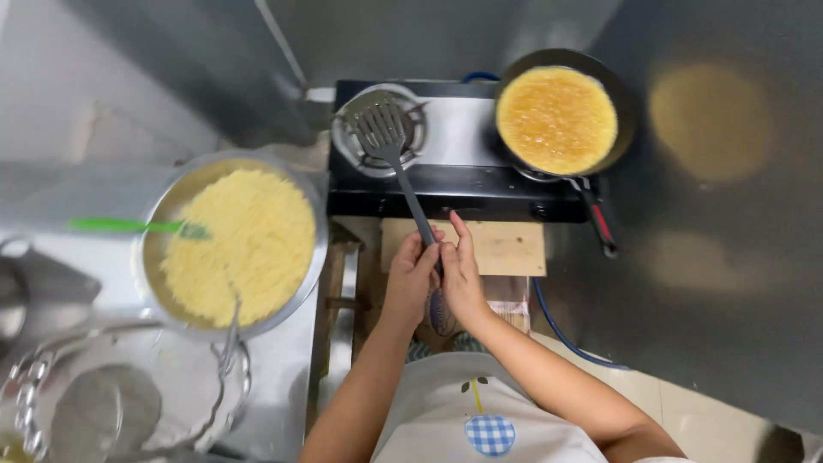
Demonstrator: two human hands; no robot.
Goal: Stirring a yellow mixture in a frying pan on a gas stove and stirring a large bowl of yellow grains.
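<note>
Nearest below, a white apron with a blue checked patch point(490, 434) covers the person, whose left hand point(410, 276) and right hand point(461, 273) both close their fingers around the handle of a dark grey slotted plastic spatula point(383, 129). Its blade hovers over the empty left burner of a black two-burner gas stove point(454, 184). Leftward sits a wide steel bowl of yellow shredded food point(231, 244) with a green-handled utensil point(129, 225); rightward, a black frying pan holding a round golden cake point(557, 118) stands on the right burner.
</note>
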